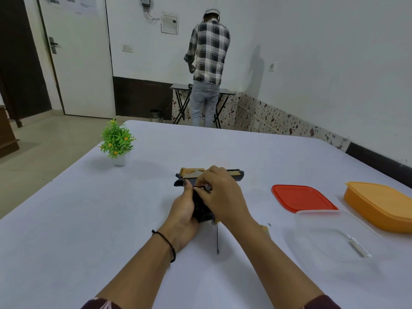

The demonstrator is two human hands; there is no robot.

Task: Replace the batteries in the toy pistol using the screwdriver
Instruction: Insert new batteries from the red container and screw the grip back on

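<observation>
Looking down at a table (89, 219) under a pale cloth, in a white-walled room with speckled skirting and a white door (78, 63) back left. The toy pistol (237, 174) lay mid-table. The left hand (182, 210) had its fingers wrapped round the black grip. The right hand (223, 195) had its fingertips pinched narrow on a small dark piece (204, 186) at the top of that grip, couldn't tell what it was. A thin screwdriver (217, 239) lay on the cloth just beside the right wrist.

Off to the right sat a red lid (303, 198), a clear tub (334, 235) and an orange tub (383, 206), close together. A little fake plant (117, 141) in a white pot stood at the far left corner. Someone in a checked shirt (209, 50) stood, back turned, at a folding table (178, 86) by the wall. Sheets (87, 3) hung on the door, print too small to read.
</observation>
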